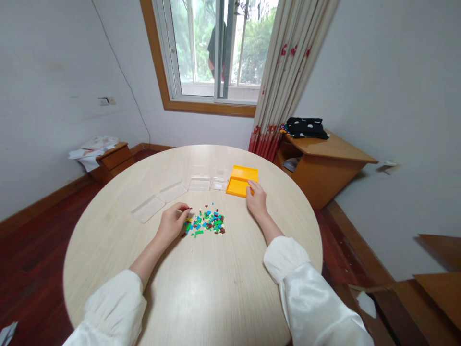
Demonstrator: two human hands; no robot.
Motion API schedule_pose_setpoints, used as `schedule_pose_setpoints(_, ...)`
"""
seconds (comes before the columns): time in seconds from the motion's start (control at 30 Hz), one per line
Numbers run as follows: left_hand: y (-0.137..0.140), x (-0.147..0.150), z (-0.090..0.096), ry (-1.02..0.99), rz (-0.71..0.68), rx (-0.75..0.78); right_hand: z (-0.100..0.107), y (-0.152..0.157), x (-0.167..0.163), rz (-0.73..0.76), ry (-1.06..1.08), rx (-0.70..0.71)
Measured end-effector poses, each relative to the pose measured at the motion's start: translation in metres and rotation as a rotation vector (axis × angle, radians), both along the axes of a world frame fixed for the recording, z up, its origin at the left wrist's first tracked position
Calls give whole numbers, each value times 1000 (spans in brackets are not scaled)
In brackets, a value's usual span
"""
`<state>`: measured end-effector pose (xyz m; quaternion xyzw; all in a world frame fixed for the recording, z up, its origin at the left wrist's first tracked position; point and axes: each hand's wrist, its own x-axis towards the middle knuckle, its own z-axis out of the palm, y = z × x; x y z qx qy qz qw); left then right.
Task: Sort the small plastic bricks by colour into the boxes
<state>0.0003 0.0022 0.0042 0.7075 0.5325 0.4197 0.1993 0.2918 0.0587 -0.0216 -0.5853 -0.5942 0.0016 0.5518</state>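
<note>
A loose pile of small building bricks (213, 222) in green, blue, brown, yellow and white lies on the table. At the pile's left edge, my left hand (173, 219) pinches a small dark red-brown brick (190, 208) between thumb and fingertips. My right hand (256, 198) is at the right front edge of an open yellow box (236, 186), its fingers bent over the rim. Whether those fingers hold anything is hidden. Left of the yellow box stand a small clear box (218, 185), a wider clear box (199, 184) and two more clear trays, the nearest tray (147, 209) farthest left.
Everything rests on a round pale wooden table (216, 298). Beyond its right side, a wooden cabinet (334, 149) carries folded black cloth (306, 128). Papers (94, 148) cover a low drawer unit at the left. A person (217, 50) is outside the window.
</note>
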Motion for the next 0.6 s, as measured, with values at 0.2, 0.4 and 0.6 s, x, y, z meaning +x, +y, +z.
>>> schedule_pose_setpoints(0.2, -2, 2, 4, -87, -7, -51, 8, -8, -8, 44, 9, -4)
schedule_pose_setpoints(0.4, -5, 8, 2, -229, -88, -123, 27, -41, -59, 408, -188, -38)
schedule_pose_setpoints(0.6, -14, 19, 6, -228, -234, -116, 28, -68, -102, 772, -379, -80)
